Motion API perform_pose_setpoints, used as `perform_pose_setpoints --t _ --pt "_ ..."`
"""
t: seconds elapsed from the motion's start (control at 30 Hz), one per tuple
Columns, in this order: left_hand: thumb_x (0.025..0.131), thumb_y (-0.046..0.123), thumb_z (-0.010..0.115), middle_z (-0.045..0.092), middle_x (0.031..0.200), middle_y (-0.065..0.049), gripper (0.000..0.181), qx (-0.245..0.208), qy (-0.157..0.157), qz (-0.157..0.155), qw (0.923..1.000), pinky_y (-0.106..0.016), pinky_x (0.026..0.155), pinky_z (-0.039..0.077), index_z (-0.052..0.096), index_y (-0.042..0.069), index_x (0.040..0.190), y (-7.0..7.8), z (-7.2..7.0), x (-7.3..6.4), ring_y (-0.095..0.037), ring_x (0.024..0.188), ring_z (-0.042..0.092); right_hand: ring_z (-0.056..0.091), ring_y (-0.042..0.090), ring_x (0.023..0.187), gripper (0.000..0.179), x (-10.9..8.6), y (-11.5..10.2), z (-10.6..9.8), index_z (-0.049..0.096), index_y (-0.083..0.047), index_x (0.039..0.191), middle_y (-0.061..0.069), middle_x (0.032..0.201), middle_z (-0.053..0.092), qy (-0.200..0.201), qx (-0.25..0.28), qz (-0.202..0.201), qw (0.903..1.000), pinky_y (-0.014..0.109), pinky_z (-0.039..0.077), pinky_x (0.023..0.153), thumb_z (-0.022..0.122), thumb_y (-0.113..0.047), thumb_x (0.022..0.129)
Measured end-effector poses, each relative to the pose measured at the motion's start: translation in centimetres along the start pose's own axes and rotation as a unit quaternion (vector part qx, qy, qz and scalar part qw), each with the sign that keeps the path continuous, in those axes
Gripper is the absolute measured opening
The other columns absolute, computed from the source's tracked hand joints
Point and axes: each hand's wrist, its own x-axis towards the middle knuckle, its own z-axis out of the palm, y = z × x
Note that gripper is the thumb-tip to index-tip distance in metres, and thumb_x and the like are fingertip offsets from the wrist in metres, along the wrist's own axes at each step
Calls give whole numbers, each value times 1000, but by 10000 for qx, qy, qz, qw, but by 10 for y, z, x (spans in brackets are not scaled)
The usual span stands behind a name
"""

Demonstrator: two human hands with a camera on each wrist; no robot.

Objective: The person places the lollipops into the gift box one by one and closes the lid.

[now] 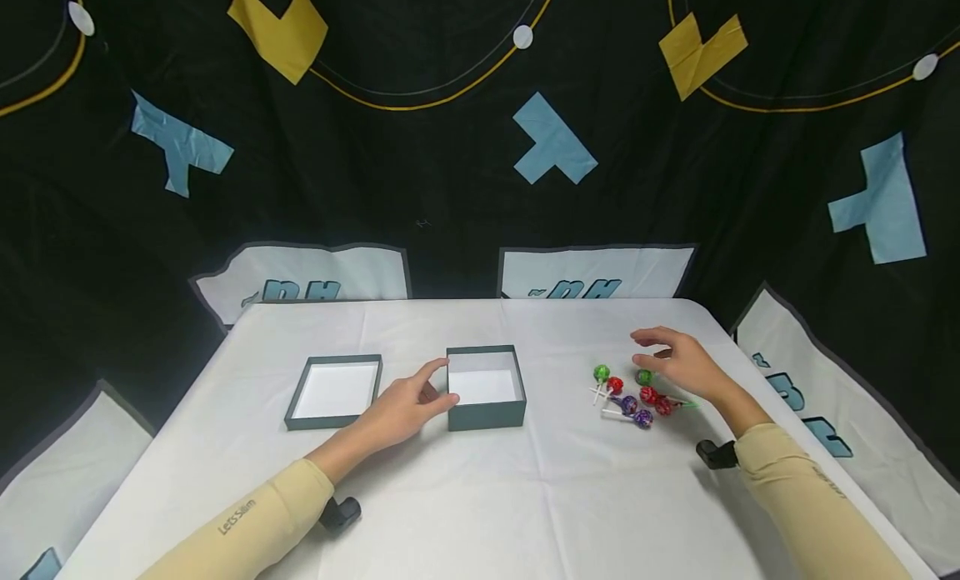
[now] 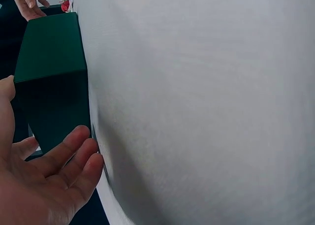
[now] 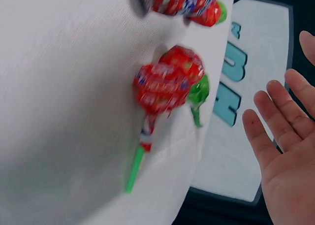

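Beside the left wall of a dark green box (image 1: 487, 416) is my left hand (image 1: 408, 405), fingers extended, thumb and fingertips right at the box's edge. The box stands upright with its white inside showing. In the left wrist view, the fingers reach along the green side of the box (image 2: 51, 48). My right hand (image 1: 686, 365) hovers over the far side of a group of wrapped lollipops, holding nothing, its fingers spread and relaxed. The group has green (image 1: 602, 372), red (image 1: 648, 394) and purple (image 1: 643, 419) wrappers. Red lollipops (image 3: 162, 87) lie beside that hand in the right wrist view.
A shallow green-rimmed lid (image 1: 322, 423) with a white inside lies left of the box. All of it rests on a white-covered table (image 1: 465, 513). Behind hangs a black curtain (image 1: 420, 197) with blue and yellow taped pieces.
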Motion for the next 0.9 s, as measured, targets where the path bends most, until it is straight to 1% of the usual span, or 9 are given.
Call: perform_pose_setpoints --t 0.27,0.43,0.53,0.63,0.77,0.9 --pt "94 57 62 68 95 2 76 -16 -20 50 10000 -36 81 51 37 20 156 -1 -2 0 -8 82 61 53 40 127 50 0 20 -3 58 -4 139 21 140 57 -67 55 217 9997 58 44 104 63 -35 100" --pt "94 58 62 68 95 2 76 -31 -25 29 10000 -36 80 51 37 21 156 0 -1 -1 -8 82 61 54 40 126 50 0 28 -5 58 -1 138 22 138 58 -47 61 338 9994 59 44 104 63 -31 99" --pt "94 58 62 68 94 2 76 -20 -11 45 10000 -35 80 51 37 20 155 0 -1 0 -8 81 60 55 39 121 48 -2 30 -7 58 1 137 23 135 60 28 24 407 9992 58 46 101 64 -28 99" --pt "94 58 62 67 92 3 76 0 23 64 10000 -35 78 50 38 19 155 0 -1 0 -8 79 59 56 36 113 47 -2 32 -9 61 1 134 23 131 62 120 -64 491 9987 51 49 94 66 -27 97" --pt "94 59 62 67 92 3 77 -1 9 3 10000 -35 77 50 38 20 155 0 -1 0 -8 79 59 55 30 104 43 -3 38 -11 65 1 129 22 124 65 154 -187 557 9982 38 45 81 69 -25 95" --pt "94 59 62 68 94 3 77 -22 -47 -83 10000 -36 79 51 37 22 156 0 -1 -1 -9 80 61 54 29 99 41 -4 46 -11 67 2 126 23 121 65 85 -252 573 9980 33 43 76 70 -23 94"
